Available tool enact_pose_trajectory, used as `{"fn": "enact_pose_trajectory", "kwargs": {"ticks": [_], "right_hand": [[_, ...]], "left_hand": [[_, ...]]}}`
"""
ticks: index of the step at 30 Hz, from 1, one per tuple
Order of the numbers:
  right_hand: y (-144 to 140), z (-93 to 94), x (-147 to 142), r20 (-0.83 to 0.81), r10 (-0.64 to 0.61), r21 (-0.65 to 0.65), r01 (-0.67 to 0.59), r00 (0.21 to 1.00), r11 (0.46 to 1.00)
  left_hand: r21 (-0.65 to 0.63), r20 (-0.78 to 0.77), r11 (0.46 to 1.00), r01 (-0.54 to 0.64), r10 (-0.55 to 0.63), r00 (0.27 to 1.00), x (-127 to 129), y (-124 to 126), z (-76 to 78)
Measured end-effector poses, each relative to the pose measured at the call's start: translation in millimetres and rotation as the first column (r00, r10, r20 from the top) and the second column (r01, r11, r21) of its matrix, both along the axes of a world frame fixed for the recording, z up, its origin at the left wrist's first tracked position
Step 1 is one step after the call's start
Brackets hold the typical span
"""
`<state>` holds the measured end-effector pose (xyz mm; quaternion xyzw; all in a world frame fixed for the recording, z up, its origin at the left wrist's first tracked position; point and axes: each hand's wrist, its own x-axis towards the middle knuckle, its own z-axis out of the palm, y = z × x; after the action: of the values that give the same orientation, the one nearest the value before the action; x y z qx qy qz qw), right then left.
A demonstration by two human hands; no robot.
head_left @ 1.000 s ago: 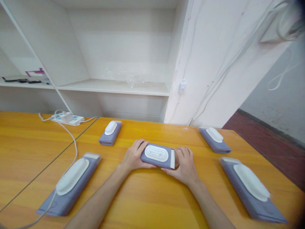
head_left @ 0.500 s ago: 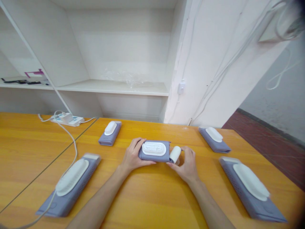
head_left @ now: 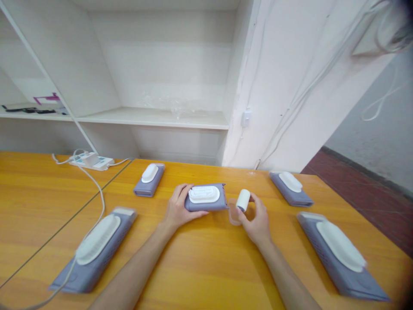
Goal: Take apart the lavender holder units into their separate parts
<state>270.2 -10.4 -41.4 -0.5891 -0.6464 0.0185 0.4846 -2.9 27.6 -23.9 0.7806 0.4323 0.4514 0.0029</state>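
My left hand [head_left: 177, 209] grips a small purple device [head_left: 204, 198] with a white bristled pad on top, holding it just above the orange table [head_left: 200, 258]. A short way to its right, my right hand [head_left: 256, 221] pinches a white end cap [head_left: 243, 200], which is apart from the device. Something clear and cup-like [head_left: 233, 213] hangs under the cap, too faint to make out.
Several more purple devices with white pads lie around: far left [head_left: 149, 179], near left [head_left: 95, 246], far right [head_left: 291, 187], near right [head_left: 340, 254]. A white power strip [head_left: 90, 160] with a cable sits at the back left. White shelving stands behind the table; the table's edge runs along the right.
The white cap has come off the device's right end. My right hand has carried it away to the right, while my left hand has shifted the device slightly left and away.
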Motion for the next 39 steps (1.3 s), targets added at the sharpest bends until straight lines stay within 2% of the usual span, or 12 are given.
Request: {"fn": "enact_pose_trajectory", "kwargs": {"ticks": [5, 8, 11, 20, 33, 39], "right_hand": [[-1.0, 2.4, -5.3, 0.214, 0.086, -0.075, -0.072, 0.973, 0.995], [-2.1, 3.8, -7.4, 0.249, 0.114, -0.144, -0.079, 0.962, 0.986], [-2.2, 3.1, -6.9, 0.226, 0.135, -0.171, -0.097, 0.965, 0.980], [-0.1, 1.6, -4.5, 0.059, 0.186, -0.144, -0.176, 0.981, 0.974], [4.3, -7.6, 2.4, -0.019, 0.189, -0.084, -0.190, 0.982, 0.978], [3.3, -2.6, -3.6, 0.052, 0.153, -0.126, -0.145, 0.987, 0.981]], "left_hand": [[-0.010, -0.031, 0.999, -0.046, 0.045, 0.999, 2.1, -0.4, -0.6], [-0.028, -0.036, 0.996, -0.080, 0.079, 0.996, 3.1, -0.1, -0.2], [-0.044, -0.043, 0.995, -0.093, 0.091, 0.995, 3.8, 0.1, 0.6], [-0.035, -0.057, 0.996, -0.080, 0.078, 0.995, 4.8, -0.9, 1.7], [-0.036, -0.075, 0.998, -0.057, 0.054, 0.996, 4.9, -1.7, 1.2], [-0.044, -0.116, 0.997, -0.057, 0.051, 0.992, 5.9, -2.2, 0.4]]}}
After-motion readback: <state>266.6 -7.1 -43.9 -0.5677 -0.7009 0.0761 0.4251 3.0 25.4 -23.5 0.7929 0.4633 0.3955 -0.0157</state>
